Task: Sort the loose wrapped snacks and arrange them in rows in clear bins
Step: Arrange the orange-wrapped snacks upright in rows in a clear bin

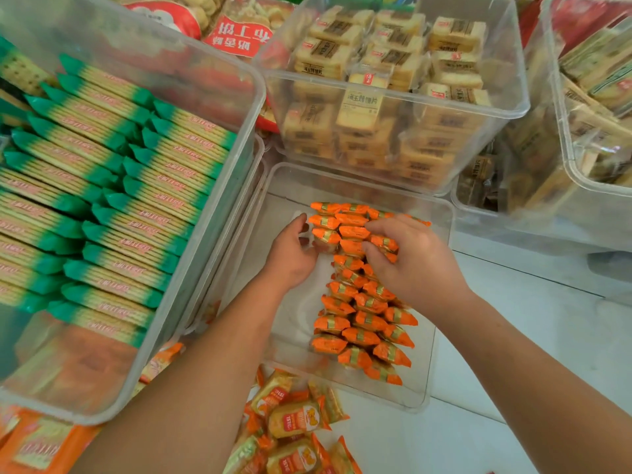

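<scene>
Many crinkly orange snacks (362,319), clear bin (301,323), left hand (290,258) pinching, right hand (413,265) clutching some.

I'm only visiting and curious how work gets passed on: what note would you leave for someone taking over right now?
Left hand: fingers curled against an orange snack at the left edge of the rows; grip unclear.
Right hand: bent fingers over the rows; grip unclear.
Done: about three rows of orange snacks lined up in the clear bin.
Left: loose snacks still lie outside, by the bin's near side.
</scene>
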A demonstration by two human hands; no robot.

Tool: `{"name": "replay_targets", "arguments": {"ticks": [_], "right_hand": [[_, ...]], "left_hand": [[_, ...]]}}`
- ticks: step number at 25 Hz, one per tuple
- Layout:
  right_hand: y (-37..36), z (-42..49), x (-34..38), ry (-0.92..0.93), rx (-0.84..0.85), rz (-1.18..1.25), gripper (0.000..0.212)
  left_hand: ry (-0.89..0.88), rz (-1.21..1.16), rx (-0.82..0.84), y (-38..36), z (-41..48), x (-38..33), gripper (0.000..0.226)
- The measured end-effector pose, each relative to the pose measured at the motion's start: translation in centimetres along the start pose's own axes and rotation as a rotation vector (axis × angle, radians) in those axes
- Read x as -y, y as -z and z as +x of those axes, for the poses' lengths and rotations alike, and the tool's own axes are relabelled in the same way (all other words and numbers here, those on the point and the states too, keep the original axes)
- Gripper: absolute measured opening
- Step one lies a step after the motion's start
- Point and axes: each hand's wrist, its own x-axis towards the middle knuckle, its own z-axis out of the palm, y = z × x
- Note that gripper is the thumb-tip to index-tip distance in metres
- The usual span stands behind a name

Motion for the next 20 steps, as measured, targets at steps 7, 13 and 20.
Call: {"name": "replay_targets", "arguments": {"ticks": [7,13,20], "right_hand": [[0.7,-5.0,5.0,-0.079,0.019,0.097,0.026],[1.1,-16.3,9.5,-0.131,0.025,0.058,0.016],[-9.7,-31.5,7.1,-0.335,0.293,0.033,0.035]], "left_hand": [[0.051,0.04,-0.103,1.9,-8.3,-1.7,0.041],[-0.237,0.083,-0.231,4.0,-24.3,-1.7,0.032],[0.088,0.154,-0.033,1.9,-39.3,11.8,0.013]]}}
